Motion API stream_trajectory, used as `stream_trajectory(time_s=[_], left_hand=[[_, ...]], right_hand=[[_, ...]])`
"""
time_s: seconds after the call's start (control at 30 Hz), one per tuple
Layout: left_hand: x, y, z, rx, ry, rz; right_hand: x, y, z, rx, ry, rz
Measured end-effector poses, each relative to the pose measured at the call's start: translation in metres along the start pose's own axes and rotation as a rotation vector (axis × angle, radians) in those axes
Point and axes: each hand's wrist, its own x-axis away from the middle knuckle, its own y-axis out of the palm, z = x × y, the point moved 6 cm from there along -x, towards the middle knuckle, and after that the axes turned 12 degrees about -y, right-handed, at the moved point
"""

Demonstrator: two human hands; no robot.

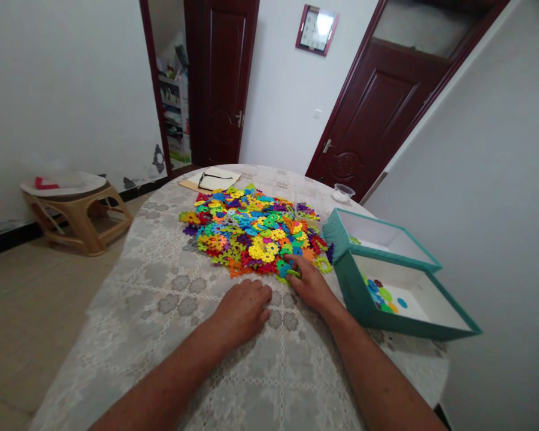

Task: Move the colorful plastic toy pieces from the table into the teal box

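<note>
We have bare tablecloth [161,311] open to our left and around our left hand [245,308], up to the pile of coloured discs [251,230], which blocks the middle. Just beside our right hand [309,284], the teal box [353,293] walls off that side, with a second teal tray [335,236] behind it. A notebook [213,178] and a small bowl [342,193] sit at the far edge.

Right hand [312,286] hides most of a green piece [293,275]

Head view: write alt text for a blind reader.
A person's right hand touches the near edge of a pile of colourful plastic discs on a lace-covered table, while the left hand rests flat beside it. An open teal box at the right holds a few discs.
</note>
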Motion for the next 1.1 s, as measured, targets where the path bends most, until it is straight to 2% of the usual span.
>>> stream_trajectory(time_s=[0.17, 0.33, 0.6, 0.87, 1.1], left_hand=[[0.000, 0.002, -0.001, 0.000, 0.012, 0.021], [0.002, 0.001, -0.001, 0.001, 0.021, 0.017], [0.002, 0.001, 0.000, 0.004, 0.019, 0.016], [0.002, 0.001, -0.001, 0.014, 0.015, -0.014], [0.002, 0.005, -0.001, -0.009, 0.050, 0.029]], right_hand=[[-0.002, 0.005, -0.008, 0.028, -0.061, -0.093], [-0.002, 0.003, -0.011, 0.037, -0.083, -0.096], [0.004, -0.006, -0.006, 0.012, -0.051, 0.008], [0.013, -0.032, 0.028, 0.103, 0.131, 0.216], [0.005, -0.019, 0.024, 0.091, 0.027, 0.166]])
